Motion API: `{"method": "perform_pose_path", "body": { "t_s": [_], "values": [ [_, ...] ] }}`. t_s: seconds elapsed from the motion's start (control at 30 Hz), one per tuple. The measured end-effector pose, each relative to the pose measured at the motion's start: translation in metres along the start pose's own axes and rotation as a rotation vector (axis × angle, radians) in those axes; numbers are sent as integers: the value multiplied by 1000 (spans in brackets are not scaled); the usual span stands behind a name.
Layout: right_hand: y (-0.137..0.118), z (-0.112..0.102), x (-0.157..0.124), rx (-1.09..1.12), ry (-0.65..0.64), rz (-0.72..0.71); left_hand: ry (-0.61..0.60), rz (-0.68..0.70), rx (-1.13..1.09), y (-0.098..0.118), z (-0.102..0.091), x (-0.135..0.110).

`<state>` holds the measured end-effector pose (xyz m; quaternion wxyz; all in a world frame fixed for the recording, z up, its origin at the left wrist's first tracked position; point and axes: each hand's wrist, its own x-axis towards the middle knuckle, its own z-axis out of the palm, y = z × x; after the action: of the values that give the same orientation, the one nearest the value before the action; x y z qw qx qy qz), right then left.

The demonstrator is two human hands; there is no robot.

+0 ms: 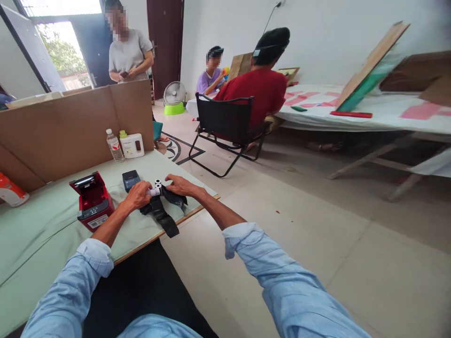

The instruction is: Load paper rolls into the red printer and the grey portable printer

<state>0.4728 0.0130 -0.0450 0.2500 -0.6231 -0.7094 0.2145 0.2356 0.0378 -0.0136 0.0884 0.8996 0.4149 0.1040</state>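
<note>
A small white paper roll (154, 192) is gripped in the closed fingers of my left hand (139, 194), just over the table. My right hand (180, 185) is to the right of a few more small white rolls (158, 183), its thumb and index finger apart. Crumpled black plastic wrapping (165, 219) lies under and between both hands, one strip reaching the table's front edge. Whether the right fingertips touch the wrapping is hard to make out. Left of my left hand stands a red and black label printer (95, 204) with its lid up. A small dark blue-grey device (130, 180) sits behind that hand.
A water bottle (115, 146) and a white jug (133, 145) stand against a cardboard partition (77, 129). An orange and white container (12, 190) lies at far left. One person stands behind the partition; another sits in a black folding chair (225, 117), with a third beyond.
</note>
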Motion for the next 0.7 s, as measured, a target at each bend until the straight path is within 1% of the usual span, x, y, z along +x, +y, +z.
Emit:
{"method": "perform_pose_path", "body": {
  "t_s": [0.07, 0.1, 0.13, 0.17, 0.2, 0.27, 0.33, 0.37, 0.43, 0.53, 0.6, 0.7],
  "values": [
    [-7, -1, -4, 82, 156, -20, 74, 54, -94, -1, -8, -12],
    [-13, -1, -7, 142, 225, -55, 107, 65, -144, -2, -13, -18],
    [-22, -1, -10, 218, 262, -105, 137, 66, -198, -3, -19, -25],
    [-32, -1, -15, 310, 253, -161, 164, 60, -256, -4, -25, -33],
    [-43, 1, -20, 412, 203, -217, 190, 48, -318, -5, -31, -41],
    [-66, 6, -31, 614, 19, -304, 240, 19, -442, -9, -42, -60],
    [-86, 16, -40, 768, -156, -320, 279, -6, -552, -12, -49, -79],
    [-94, 22, -43, 818, -207, -305, 293, -19, -599, -14, -51, -89],
    [-108, 37, -47, 880, -240, -258, 318, -45, -681, -17, -51, -106],
    [-122, 61, -49, 942, -211, -202, 365, -87, -790, -21, -47, -128],
    [-129, 74, -51, 998, -221, -173, 376, -121, -880, -25, -44, -141],
    [-137, 91, -53, 1134, -311, -122, 345, -181, -1050, -32, -44, -160]
  ]
}}
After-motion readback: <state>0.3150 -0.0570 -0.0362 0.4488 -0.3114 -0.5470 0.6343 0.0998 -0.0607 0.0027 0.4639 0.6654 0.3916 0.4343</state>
